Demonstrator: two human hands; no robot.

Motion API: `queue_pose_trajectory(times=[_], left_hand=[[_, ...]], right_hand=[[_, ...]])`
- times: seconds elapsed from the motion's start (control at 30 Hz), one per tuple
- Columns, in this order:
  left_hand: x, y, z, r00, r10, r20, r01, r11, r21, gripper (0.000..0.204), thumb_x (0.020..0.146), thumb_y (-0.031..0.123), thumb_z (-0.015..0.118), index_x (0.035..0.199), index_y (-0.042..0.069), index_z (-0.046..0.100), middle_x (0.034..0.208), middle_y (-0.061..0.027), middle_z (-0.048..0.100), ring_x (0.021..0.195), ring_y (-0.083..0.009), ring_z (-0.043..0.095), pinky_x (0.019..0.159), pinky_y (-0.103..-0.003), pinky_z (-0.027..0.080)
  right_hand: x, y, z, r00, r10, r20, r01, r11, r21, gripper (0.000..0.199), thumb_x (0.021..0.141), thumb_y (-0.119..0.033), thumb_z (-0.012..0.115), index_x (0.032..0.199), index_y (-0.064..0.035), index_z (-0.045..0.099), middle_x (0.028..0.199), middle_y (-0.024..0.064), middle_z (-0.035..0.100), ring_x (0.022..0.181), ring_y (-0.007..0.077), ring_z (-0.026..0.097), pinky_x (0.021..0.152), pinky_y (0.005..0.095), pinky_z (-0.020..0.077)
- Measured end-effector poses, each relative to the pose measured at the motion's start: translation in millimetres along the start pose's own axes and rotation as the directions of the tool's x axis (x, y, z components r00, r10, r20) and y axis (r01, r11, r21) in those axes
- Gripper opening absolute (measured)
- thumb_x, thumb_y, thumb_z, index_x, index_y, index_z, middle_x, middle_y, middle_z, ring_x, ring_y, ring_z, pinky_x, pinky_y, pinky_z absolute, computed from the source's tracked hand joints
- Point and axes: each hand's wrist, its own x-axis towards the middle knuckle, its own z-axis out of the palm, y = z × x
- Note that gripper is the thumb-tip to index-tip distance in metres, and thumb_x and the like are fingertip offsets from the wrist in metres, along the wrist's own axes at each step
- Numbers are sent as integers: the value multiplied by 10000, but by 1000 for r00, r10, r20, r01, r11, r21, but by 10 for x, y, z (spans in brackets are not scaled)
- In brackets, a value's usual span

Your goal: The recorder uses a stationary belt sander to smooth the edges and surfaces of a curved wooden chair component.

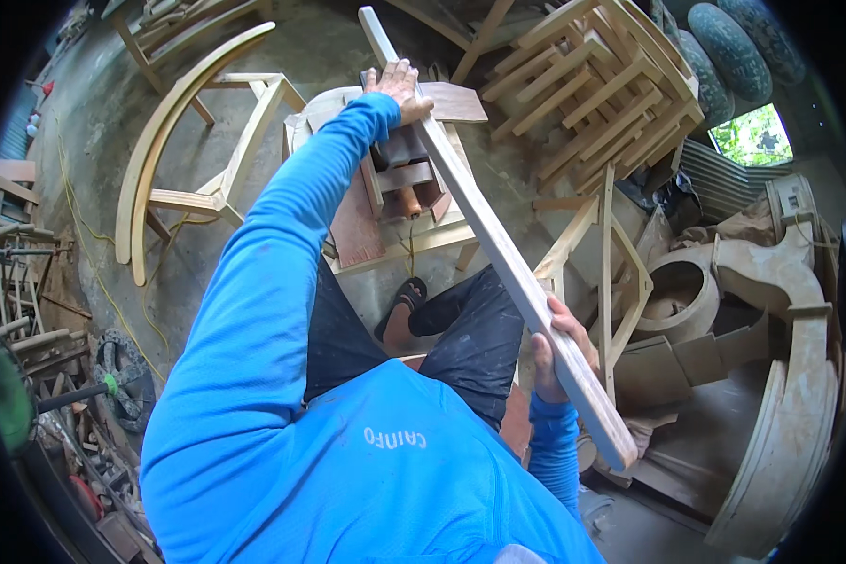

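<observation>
A long pale wooden bar [489,221] runs slantwise from the far middle to the near right. Its near end is rounded and hangs in front of my body on the right. My left hand [399,89] lies over the far part of the bar, gripping it above a low wooden work stand [399,242]. Lower down, my right hand [564,352] clasps the bar near its close end, thumb on one side and fingers on the other. Set in the stand is a dark tool with a brownish cylindrical part [410,201]; the left arm and the bar partly hide it.
Curved wooden rails [164,141] and a chair-like frame [226,183] stand left. Stacked slatted wooden pieces [602,85] rise at the far right, with an angular frame [606,273] nearer. A large curved duct [799,329] lines the right side. A yellow cord [89,244] crosses the floor.
</observation>
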Motion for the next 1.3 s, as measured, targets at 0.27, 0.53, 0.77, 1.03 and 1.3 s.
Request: queue_pose_trajectory(times=[0.27,0.53,0.77,1.03,1.3], left_hand=[[-1759,1457,241,993,-35,-113,-21,889,-457,877,913,603,457,1574,46,307,1692,-236,85,1583,-367,-13,1238,-607,-7],[-1570,1286,334,970,-89,-225,-48,840,-540,812,904,563,471,1542,77,351,1667,-274,132,1576,-393,36,1238,-608,2],[-410,234,417,973,-3,-231,-10,998,-57,779,927,593,410,1564,147,362,1693,-198,140,1586,-341,47,1242,-603,6],[-748,442,322,990,-7,-140,-5,996,-85,734,873,533,492,1474,114,472,1671,-217,170,1579,-364,58,1221,-656,62],[-2234,1553,233,998,-8,-62,-9,964,-265,739,827,495,589,1397,27,538,1650,-280,159,1544,-505,12,1234,-627,41]], right_hand=[[-837,-1120,-1741,978,-149,147,190,926,-325,359,765,-273,872,916,-68,620,916,185,736,767,351,722,694,428,592],[-577,-1101,-1531,901,-300,314,381,894,-238,288,730,-115,867,910,-90,644,955,178,726,732,336,710,635,393,602],[-475,291,-287,916,-326,236,365,919,-150,337,701,-3,833,1011,-61,716,1134,224,733,980,362,722,830,428,598],[-932,337,-565,999,34,-18,-30,986,166,312,770,27,755,1057,-46,658,1159,277,710,1025,332,728,884,406,582],[-1714,2,-2192,745,664,-67,-460,583,670,443,822,-265,754,1187,-132,541,1315,136,608,1133,278,620,798,371,583]])
